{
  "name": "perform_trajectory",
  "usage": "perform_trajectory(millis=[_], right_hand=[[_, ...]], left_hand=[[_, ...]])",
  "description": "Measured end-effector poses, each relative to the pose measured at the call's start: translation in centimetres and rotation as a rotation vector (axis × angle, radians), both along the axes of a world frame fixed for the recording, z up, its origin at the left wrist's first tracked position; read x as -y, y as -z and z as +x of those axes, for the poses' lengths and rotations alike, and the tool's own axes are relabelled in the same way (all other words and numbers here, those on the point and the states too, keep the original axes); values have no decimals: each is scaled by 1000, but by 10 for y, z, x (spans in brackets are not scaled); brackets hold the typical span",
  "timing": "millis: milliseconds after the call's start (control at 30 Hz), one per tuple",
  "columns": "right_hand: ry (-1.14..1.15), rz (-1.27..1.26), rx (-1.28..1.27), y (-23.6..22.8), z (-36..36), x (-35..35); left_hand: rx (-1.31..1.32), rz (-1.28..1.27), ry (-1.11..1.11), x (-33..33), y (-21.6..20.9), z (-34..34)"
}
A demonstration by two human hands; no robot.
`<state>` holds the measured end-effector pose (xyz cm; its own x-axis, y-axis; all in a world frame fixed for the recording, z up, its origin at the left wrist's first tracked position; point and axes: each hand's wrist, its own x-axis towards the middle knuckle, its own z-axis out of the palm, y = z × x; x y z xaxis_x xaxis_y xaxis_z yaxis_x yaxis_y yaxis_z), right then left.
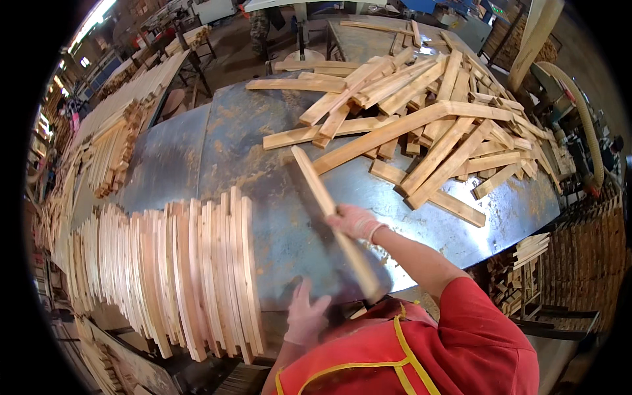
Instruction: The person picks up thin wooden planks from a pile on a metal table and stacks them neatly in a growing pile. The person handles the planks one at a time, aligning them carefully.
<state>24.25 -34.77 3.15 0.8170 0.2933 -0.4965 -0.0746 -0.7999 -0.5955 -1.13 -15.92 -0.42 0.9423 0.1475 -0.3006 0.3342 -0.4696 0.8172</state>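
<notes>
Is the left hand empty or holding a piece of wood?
Empty: the left hand is open, thumb and fingers apart; the right hand holds the wooden strip.

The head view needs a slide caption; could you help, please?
Right hand holds a wooden strip between aligned strips and a jumbled pile.

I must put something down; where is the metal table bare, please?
Sawdust aside, the table is free between the aligned wooden slats and the jumbled slat pile, and beyond the aligned slats. Both groups are crowded; the right hand holds a slat between.
</notes>
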Motion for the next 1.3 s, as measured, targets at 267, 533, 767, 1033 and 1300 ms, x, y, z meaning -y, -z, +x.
perform_trajectory(millis=[267,533,767,1033,1300], right_hand=[[-340,-553,658,-46,171,65],[-233,33,-270,-21,85,89],[-298,17,-287,43,-79,-27],[-734,117,-165,53,-179,-172],[-439,-59,270,7,-41,-38]], left_hand=[[-380,-1036,-433,15,6,73],[-327,-762,-603,-20,-17,23],[-315,-671,-483,-45,-10,-11],[41,581,-208,-81,-28,-55],[-46,911,-70,-123,8,-70]])
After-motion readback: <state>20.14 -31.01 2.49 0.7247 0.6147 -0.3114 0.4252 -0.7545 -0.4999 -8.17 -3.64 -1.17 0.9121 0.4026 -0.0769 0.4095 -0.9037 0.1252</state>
